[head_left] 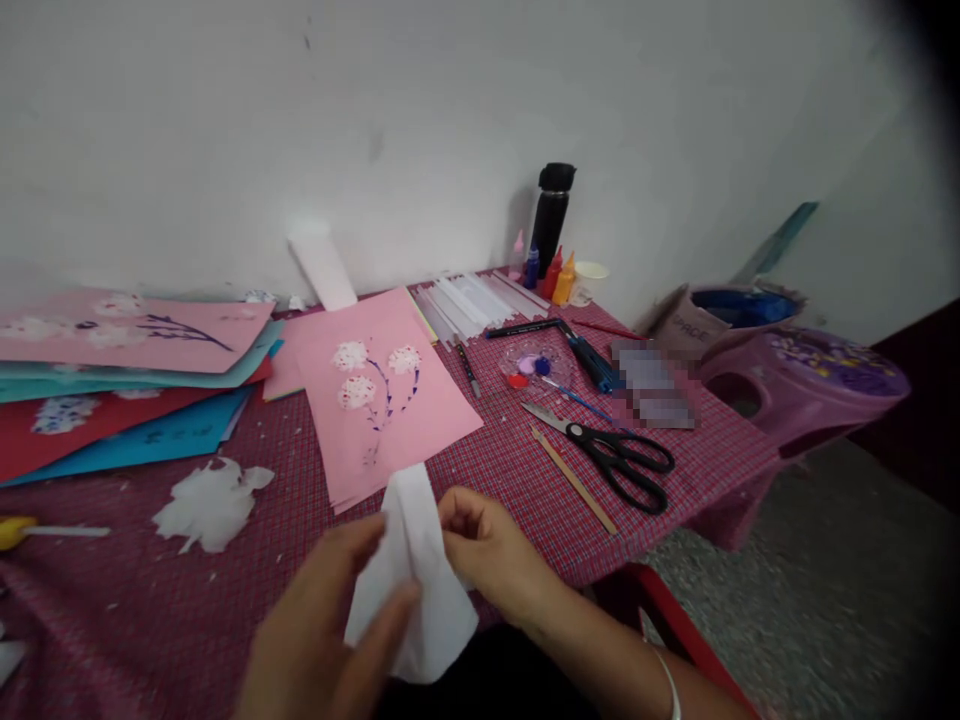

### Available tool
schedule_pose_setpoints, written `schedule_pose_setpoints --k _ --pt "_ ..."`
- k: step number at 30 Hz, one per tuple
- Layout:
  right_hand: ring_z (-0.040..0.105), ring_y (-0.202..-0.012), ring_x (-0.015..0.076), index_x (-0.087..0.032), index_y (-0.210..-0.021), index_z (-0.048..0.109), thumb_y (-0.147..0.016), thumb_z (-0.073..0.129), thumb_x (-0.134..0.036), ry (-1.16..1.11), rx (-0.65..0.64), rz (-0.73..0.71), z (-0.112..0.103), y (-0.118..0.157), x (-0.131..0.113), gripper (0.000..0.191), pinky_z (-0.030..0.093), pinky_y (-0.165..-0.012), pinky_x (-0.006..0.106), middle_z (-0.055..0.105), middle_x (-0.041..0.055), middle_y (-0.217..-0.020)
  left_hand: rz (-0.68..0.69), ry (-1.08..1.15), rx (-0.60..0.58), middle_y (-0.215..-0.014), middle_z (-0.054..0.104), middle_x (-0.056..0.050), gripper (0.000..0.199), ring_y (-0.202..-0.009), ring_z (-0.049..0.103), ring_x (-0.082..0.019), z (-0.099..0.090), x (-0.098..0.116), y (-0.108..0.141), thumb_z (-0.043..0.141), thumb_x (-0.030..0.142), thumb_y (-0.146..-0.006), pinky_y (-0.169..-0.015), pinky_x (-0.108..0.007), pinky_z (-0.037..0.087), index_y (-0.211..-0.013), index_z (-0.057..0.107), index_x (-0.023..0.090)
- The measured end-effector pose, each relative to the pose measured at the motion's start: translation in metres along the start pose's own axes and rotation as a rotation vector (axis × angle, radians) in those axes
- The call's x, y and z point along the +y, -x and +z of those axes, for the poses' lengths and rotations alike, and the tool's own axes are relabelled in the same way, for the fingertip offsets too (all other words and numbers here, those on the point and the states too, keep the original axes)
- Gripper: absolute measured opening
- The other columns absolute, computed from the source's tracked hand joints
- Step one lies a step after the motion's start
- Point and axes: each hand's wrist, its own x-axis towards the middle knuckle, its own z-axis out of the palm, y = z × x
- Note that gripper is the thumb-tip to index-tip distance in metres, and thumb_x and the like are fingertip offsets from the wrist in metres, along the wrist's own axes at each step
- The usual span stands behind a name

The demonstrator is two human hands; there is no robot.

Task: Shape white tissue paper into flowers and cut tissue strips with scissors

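Note:
A folded piece of white tissue paper (pixel 420 600) is in front of me, creased down the middle and flaring wider toward the bottom. My right hand (pixel 499 555) pinches its right edge, fingers curled together. At its left side is my left hand (pixel 322 620), slightly blurred, with the thumb across the front of the paper and the fingertips at its left edge. Just beyond lie pink sheets (pixel 442 415), the top one printed with white dotted blossoms and dark blue stems. A crumpled white tissue flower (pixel 212 505) rests to the left on the checked tablecloth (pixel 247 580).
Black-handled scissors (pixel 622 460), a flat wooden stick (pixel 574 480), a paint palette (pixel 532 368) and a blue cutter (pixel 592 362) lie right. Glue sticks (pixel 469 305), paint bottles (pixel 559 278) and a black flask (pixel 551 215) stand behind. Coloured papers (pixel 150 430) are stacked left. A stool (pixel 817 390) stands right.

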Motion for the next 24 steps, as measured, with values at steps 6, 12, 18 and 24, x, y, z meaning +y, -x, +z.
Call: schedule_pose_setpoints --k 6,12,18,24 --pt "0.045 -0.057 0.0084 -0.019 -0.066 0.05 -0.068 0.069 -0.025 0.041 -0.083 -0.138 0.002 0.009 -0.007 0.02 0.036 -0.055 0.022 0.052 -0.0053 -0.062 -0.101 0.206 -0.187 -0.119 0.067 -0.012 0.056 -0.107 0.065 -0.029 0.031 0.012 0.006 0.068 0.036 -0.072 -0.09 -0.042 0.053 -0.125 0.055 0.021" --pt "0.042 -0.056 0.009 -0.019 -0.069 0.051 -0.072 0.069 -0.027 0.148 -0.053 -0.208 -0.002 0.02 -0.011 0.02 0.034 -0.054 0.023 0.048 -0.0049 -0.063 -0.232 0.442 -0.13 -0.096 0.073 -0.007 0.032 -0.075 0.069 -0.02 0.023 0.022 -0.002 0.059 0.04 -0.082 -0.061 -0.026 0.053 -0.107 0.058 0.02" --pt "0.045 -0.06 0.0106 -0.019 -0.067 0.05 -0.074 0.066 -0.026 0.234 0.001 -0.278 -0.005 0.022 -0.01 0.019 0.036 -0.055 0.023 0.051 -0.0027 -0.066 -0.179 0.342 -0.09 -0.086 0.071 -0.002 0.022 -0.069 0.064 -0.017 0.018 0.016 0.002 0.056 0.037 -0.085 -0.058 -0.023 0.048 -0.098 0.062 0.02" --pt "0.049 -0.065 0.0122 -0.02 -0.069 0.052 -0.074 0.066 -0.026 0.246 -0.039 -0.307 -0.005 0.024 -0.011 0.017 0.04 -0.06 0.025 0.055 -0.0007 -0.072 -0.079 -0.01 -0.032 -0.077 0.07 -0.001 0.019 -0.068 0.065 -0.018 0.023 0.016 0.002 0.051 0.034 -0.084 -0.058 -0.024 0.048 -0.089 0.066 0.022"
